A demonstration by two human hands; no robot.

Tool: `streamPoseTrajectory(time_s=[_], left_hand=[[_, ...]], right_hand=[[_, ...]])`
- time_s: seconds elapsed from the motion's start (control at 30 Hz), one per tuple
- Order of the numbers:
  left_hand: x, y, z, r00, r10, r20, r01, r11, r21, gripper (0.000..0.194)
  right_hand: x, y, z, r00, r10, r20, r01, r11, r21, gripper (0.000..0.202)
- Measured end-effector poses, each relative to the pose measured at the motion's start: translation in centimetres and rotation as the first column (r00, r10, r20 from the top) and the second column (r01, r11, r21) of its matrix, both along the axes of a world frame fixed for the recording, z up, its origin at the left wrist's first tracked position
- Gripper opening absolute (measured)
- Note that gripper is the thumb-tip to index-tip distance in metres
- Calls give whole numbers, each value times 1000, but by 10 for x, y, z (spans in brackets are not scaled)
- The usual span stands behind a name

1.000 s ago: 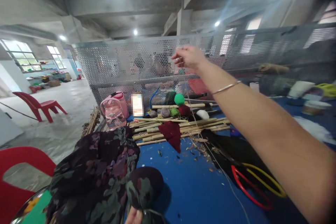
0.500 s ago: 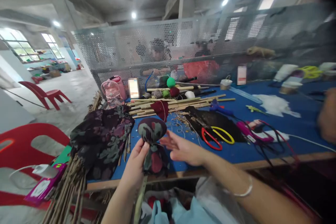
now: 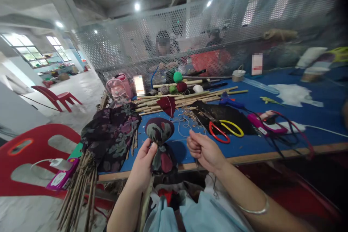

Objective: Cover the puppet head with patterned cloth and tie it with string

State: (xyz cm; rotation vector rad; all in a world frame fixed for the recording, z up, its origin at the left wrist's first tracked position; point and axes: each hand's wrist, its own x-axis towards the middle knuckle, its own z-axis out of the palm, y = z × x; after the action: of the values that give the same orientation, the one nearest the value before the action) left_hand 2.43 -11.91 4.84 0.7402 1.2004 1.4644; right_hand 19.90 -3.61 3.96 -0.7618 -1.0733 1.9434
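Note:
My left hand (image 3: 145,156) pinches the gathered neck of a stuffed cloth figure (image 3: 160,130), made of dark floral fabric with a round upper part and loose cloth below. It is held upright over the table's front edge. To its right, apart from it, my right hand (image 3: 205,149) is closed, fingers curled in. A thin dark thread (image 3: 215,185) hangs below that hand; the part within the fingers is hidden. Red-and-yellow-handled scissors (image 3: 219,136) lie beyond my right hand. A heap of matching floral fabric (image 3: 108,137) lies left of my left hand.
Across the blue table (image 3: 187,156) lie wooden sticks (image 3: 190,98), yarn balls (image 3: 181,87), a maroon cloth scrap (image 3: 166,106) and a blue glue gun (image 3: 231,101). A power strip (image 3: 258,125) with cords sits right. Bundled twigs (image 3: 81,188) and a red chair (image 3: 40,141) stand left.
My right hand has drawn away from the cloth figure to the right, and its spread fingers have closed. My left hand still grips the figure's neck. The view has shifted slightly.

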Motion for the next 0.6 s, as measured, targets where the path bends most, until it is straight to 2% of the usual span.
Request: streamPoseTrajectory(time_s=[0.07, 0.1, 0.2, 0.27, 0.37, 0.47, 0.5, 0.53, 0.57, 0.6], left_hand=[[3, -1, -1, 999, -36, 16, 36, 999, 12, 47], [4, -3, -1, 998, -51, 26, 50, 998, 22, 45], [10, -11, -1, 988, -150, 41, 149, 988, 32, 38], [15, -16, -3, 973, -230, 31, 229, 973, 22, 34], [23, -15, -10, 943, -331, -37, 331, 944, 6, 26], [32, -5, -17, 903, -417, -107, 413, 909, -54, 25], [33, 0, -18, 902, -413, -124, 408, 911, -64, 27], [32, 4, -19, 912, -383, -147, 379, 924, -55, 29], [30, 6, -18, 926, -332, -178, 332, 943, -31, 30], [26, 8, -17, 941, -269, -207, 275, 961, 0, 29]], right_hand=[[-3, 0, -7, 998, -60, 34, 60, 998, 3, 60], [-4, 1, -11, 996, -44, 82, 42, 999, 32, 61], [-10, 15, -22, 944, 130, 302, -179, 974, 140, 56], [-16, 36, -19, 867, 236, 438, -337, 927, 167, 50], [-31, 71, 9, 730, 355, 584, -525, 838, 146, 40], [-51, 78, 56, 556, 398, 729, -699, 699, 152, 35], [-57, 70, 72, 501, 357, 789, -753, 630, 193, 34], [-59, 58, 86, 408, 146, 901, -847, 430, 313, 34], [-59, 43, 96, 407, -125, 905, -870, 247, 426, 33], [-55, 27, 103, 456, -346, 820, -848, 111, 519, 29]])
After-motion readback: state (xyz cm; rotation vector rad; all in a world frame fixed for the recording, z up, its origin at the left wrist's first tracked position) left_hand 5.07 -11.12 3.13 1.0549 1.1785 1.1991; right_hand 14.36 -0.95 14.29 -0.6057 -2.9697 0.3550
